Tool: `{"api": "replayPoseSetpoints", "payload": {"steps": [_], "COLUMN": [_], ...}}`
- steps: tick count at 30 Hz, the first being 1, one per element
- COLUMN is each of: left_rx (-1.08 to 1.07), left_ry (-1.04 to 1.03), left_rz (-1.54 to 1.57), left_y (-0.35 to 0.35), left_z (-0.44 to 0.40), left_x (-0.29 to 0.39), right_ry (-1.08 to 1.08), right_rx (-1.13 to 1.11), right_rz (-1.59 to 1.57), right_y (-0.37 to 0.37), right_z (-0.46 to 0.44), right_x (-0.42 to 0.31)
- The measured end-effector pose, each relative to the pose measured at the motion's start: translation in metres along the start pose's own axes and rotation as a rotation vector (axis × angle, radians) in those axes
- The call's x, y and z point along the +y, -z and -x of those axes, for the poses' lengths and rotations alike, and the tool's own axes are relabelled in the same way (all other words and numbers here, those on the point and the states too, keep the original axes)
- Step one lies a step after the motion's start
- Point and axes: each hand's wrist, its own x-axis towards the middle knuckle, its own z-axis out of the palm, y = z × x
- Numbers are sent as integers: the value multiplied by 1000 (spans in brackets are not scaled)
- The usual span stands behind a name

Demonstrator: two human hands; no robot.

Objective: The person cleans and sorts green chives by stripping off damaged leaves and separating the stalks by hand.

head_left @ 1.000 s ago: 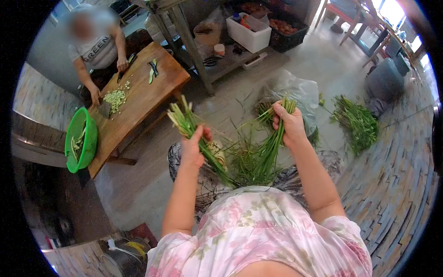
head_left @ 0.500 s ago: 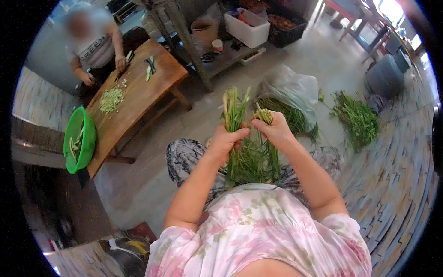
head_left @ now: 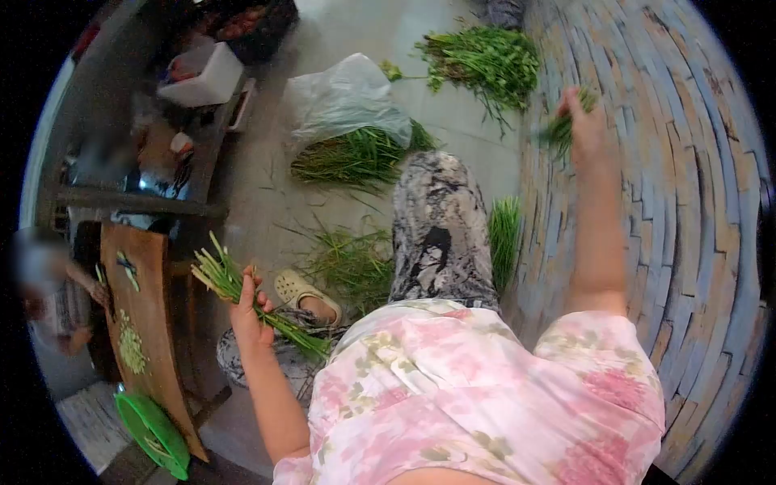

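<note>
My left hand [head_left: 255, 317] is closed around a bunch of long green stalks [head_left: 217, 271], their pale ends pointing up and left and their green ends hanging over my trouser leg. Raised at the right beside the wooden-looking wall, my right hand [head_left: 584, 121] grips a smaller bunch of greens [head_left: 560, 133], blurred by motion. Loose green stems [head_left: 347, 259] lie scattered on the floor between my legs. Another bunch of thin greens [head_left: 504, 242] is beside my right knee, against the wall side.
A clear plastic bag [head_left: 347, 101] partly covers a heap of greens [head_left: 343, 166]. Leafy greens [head_left: 485, 65] lie farther ahead. At left are a wooden bench [head_left: 153, 323] with chopped vegetable pieces, a green basin [head_left: 153, 436], a white crate [head_left: 206, 77] and a seated person [head_left: 61, 303].
My hands have parted: the left, with the stalks, moved left and down; the right swung out to the wall with its smaller bunch. The view has turned right.
</note>
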Motion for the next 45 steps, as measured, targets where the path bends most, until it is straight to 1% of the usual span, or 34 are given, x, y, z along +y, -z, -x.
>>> {"api": "replayPoseSetpoints", "payload": {"steps": [1, 3, 5, 7, 8, 10, 13, 15, 16, 17, 18, 19, 21, 23, 25, 27, 28, 29, 30, 31, 33, 36, 38, 39, 41, 42, 45], "left_rx": [-13, -31, -51, -39, -30, -14, -33, 25, -14, -74, -142, -185, -259, -321, -368, -421, -445, -471, -464, -455, -461, -491, -516, -477, -398, -394, -383], "left_ry": [9, 29, 54, 74, 89, 113, 134, 222, 259, 304, 347, 357, 389, 425, 430, 431, 427, 423, 425, 426, 396, 340, 338, 326, 311, 276, 180], "left_rz": [-11, -30, -51, -81, -98, -120, -154, -170, -198, -127, -56, -9, 85, 185, 236, 265, 265, 266, 263, 259, 245, 229, 240, 270, 329, 334, 343], "left_y": [-3, -10, -15, -23, -26, -34, -48, -57, -46, -45, -50, -55, -58, -54, -61, -56, -52, -50, -48, -46, -40, -25, -14, -10, -3, 0, 10], "left_z": [-2, -4, -10, -9, -10, -12, -6, -8, -17, -18, -15, -11, -7, -9, -6, -3, -1, 1, 2, 5, 6, 5, 10, 10, 11, 10, 6], "left_x": [-2, -7, -8, -4, -4, -4, -9, -13, -23, -25, -26, -23, -19, -19, -27, -26, -25, -23, -21, -20, -20, -19, -13, -12, -11, -10, -8], "right_ry": [-172, -437, -615, -794, -824, -871, -885, -957, -678, -798, -511, -534, -648, -291, -306, -173, -144, -165, -154, -45, -50, -211, -241, -257, -197, -168, -286], "right_rx": [39, -13, -78, -1, -4, -14, 93, -39, 38, -61, -38, -61, -68, 13, -105, -402, -538, -678, -843, -974, -1071, -1328, -1316, -1310, -1298, -1290, -1329], "right_rz": [59, 190, 338, 332, 373, 453, 425, 669, 708, 561, 616, 768, 635, 315, -41, -194, -242, -312, -214, -177, -148, -118, -121, -120, -135, -140, -181], "right_y": [17, 51, 73, 72, 72, 72, 83, 91, 91, 97, 97, 87, 49, -21, -89, -141, -167, -194, -216, -234, -269, -299, -304, -307, -311, -313, -319], "right_z": [14, 44, 83, 123, 139, 160, 180, 164, 166, 149, 138, 118, 78, 57, 49, 64, 82, 101, 119, 135, 173, 199, 212, 215, 217, 217, 219], "right_x": [41, 125, 194, 223, 235, 259, 294, 304, 307, 317, 334, 325, 294, 232, 107, 31, -1, -21, -32, -50, -51, -57, -63, -65, -69, -72, -84]}}
